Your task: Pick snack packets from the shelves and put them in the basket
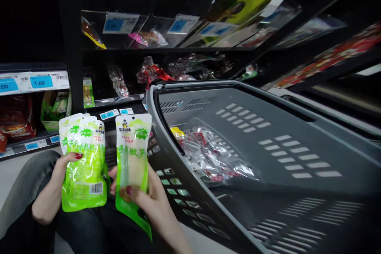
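My left hand (56, 184) is closed round a fanned stack of several green-and-white snack packets (85, 162), thumb on the front, a barcode showing low on the top packet. My right hand (149, 200) grips one more green-and-white packet (133, 154) by its lower part and holds it upright, just right of the stack. Both hands hover over my lap in dark trousers. Directly to the right stands a grey plastic shopping basket (268, 135), tilted toward me. Clear-wrapped red-and-white snack packets (214, 158) lie inside the basket.
Dark store shelves stand ahead, with blue price tags (40, 82) on the left rail and more tags (120, 24) on the upper shelf. Bagged goods (154, 72) lie on the middle shelf. A green box of packets (55, 109) sits on the left shelf.
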Demonstrator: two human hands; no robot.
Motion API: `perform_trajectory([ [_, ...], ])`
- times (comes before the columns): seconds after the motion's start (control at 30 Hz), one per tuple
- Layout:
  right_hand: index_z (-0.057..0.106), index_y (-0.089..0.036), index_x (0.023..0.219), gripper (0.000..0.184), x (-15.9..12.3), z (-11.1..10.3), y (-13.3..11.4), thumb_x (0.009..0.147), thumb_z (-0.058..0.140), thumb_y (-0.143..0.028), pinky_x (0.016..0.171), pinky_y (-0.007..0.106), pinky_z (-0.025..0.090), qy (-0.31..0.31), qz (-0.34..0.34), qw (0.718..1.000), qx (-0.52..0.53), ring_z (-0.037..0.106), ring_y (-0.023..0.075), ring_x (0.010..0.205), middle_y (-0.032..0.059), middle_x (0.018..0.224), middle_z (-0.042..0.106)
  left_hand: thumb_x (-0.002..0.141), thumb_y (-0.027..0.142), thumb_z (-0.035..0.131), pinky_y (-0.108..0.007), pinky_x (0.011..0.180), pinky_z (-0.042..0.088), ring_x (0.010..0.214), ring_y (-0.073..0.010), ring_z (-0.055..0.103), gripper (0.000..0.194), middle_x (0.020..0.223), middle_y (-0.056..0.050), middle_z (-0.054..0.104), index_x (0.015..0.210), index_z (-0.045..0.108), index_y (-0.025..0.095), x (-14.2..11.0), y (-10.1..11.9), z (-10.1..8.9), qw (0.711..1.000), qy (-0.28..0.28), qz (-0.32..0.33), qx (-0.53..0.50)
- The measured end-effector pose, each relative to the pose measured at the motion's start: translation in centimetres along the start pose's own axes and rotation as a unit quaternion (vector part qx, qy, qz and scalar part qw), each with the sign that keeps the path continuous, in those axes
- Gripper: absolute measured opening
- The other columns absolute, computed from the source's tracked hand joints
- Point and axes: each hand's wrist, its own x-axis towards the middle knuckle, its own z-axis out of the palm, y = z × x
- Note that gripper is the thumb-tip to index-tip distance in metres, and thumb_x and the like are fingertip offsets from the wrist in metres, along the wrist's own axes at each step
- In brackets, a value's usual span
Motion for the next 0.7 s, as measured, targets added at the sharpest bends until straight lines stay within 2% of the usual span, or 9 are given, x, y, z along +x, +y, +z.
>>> perform_trajectory([
  [0.07, 0.058, -0.022, 0.101, 0.037, 0.3, 0.0, 0.2, 0.067, 0.067, -0.032, 0.062, 0.032, 0.051, 0.076, 0.005, 0.996, -0.054, 0.064, 0.0212, 0.071, 0.0049, 0.087, 0.069, 0.056, 0.015, 0.056, -0.039, 0.065, 0.054, 0.066, -0.0292, 0.067, 0.047, 0.067, -0.008, 0.072, 0.102, 0.063, 0.008, 0.1, 0.2, -0.4, 1.000, -0.005, -0.011, -0.011],
  [0.2, 0.063, -0.016, 0.085, 0.031, 1.8, -0.4, 1.0, 0.067, 0.064, -0.041, 0.072, 0.037, 0.050, 0.183, 0.001, 0.973, -0.141, 0.064, 0.0276, 0.082, 0.0086, 0.084, 0.070, 0.056, 0.015, 0.052, -0.039, 0.068, 0.054, 0.072, -0.0297, 0.068, 0.051, 0.077, -0.008, 0.073, 0.106, 0.062, 0.010, 0.1, 0.3, -0.9, 0.999, -0.021, -0.012, -0.030],
  [0.27, 0.062, -0.015, 0.093, 0.038, 2.5, -1.0, 1.6, 0.068, 0.061, -0.043, 0.076, 0.040, 0.048, 0.222, 0.001, 0.963, -0.150, 0.063, 0.0299, 0.087, 0.0105, 0.092, 0.070, 0.055, 0.015, 0.052, -0.039, 0.069, 0.053, 0.074, -0.0300, 0.067, 0.053, 0.080, -0.009, 0.073, 0.107, 0.061, 0.010, 0.1, 0.2, -0.9, 0.999, -0.032, -0.014, -0.035],
  [0.37, 0.058, -0.018, 0.108, 0.047, 2.9, -2.0, 2.4, 0.069, 0.060, -0.042, 0.092, 0.043, 0.039, 0.288, -0.036, 0.934, -0.208, 0.054, 0.0309, 0.108, 0.0114, 0.115, 0.062, 0.052, 0.016, 0.052, -0.038, 0.071, 0.053, 0.077, -0.0308, 0.067, 0.057, 0.085, -0.009, 0.072, 0.109, 0.060, 0.011, 0.1, 0.2, -0.9, 0.997, -0.069, -0.022, -0.041],
  [0.43, 0.057, -0.019, 0.110, 0.044, 3.0, -2.0, 2.9, 0.070, 0.059, -0.040, 0.097, 0.043, 0.034, 0.277, -0.049, 0.926, -0.251, 0.050, 0.0301, 0.113, 0.0104, 0.118, 0.061, 0.051, 0.016, 0.052, -0.039, 0.072, 0.053, 0.080, -0.0313, 0.067, 0.060, 0.087, -0.009, 0.072, 0.110, 0.060, 0.011, 0.1, 0.0, -0.8, 0.994, -0.096, -0.045, -0.041],
  [0.57, 0.057, -0.018, 0.105, 0.032, 3.0, -0.6, 4.0, 0.079, 0.053, -0.036, 0.090, 0.040, 0.040, 0.168, -0.031, 0.955, -0.241, 0.056, 0.0277, 0.104, 0.0102, 0.106, 0.066, 0.048, 0.016, 0.054, -0.040, 0.073, 0.052, 0.082, -0.0333, 0.066, 0.062, 0.087, -0.011, 0.072, 0.110, 0.060, 0.009, 0.1, -0.7, -0.8, 0.989, -0.111, -0.094, -0.035],
  [0.7, 0.060, -0.017, 0.094, 0.025, 3.3, 0.0, 4.6, 0.082, 0.050, -0.037, 0.082, 0.038, 0.044, 0.150, -0.027, 0.955, -0.253, 0.060, 0.0271, 0.092, 0.0107, 0.097, 0.068, 0.048, 0.015, 0.053, -0.041, 0.075, 0.051, 0.083, -0.0337, 0.066, 0.063, 0.088, -0.011, 0.072, 0.110, 0.061, 0.010, 0.0, -1.2, -0.5, 0.989, -0.105, -0.094, -0.036],
])
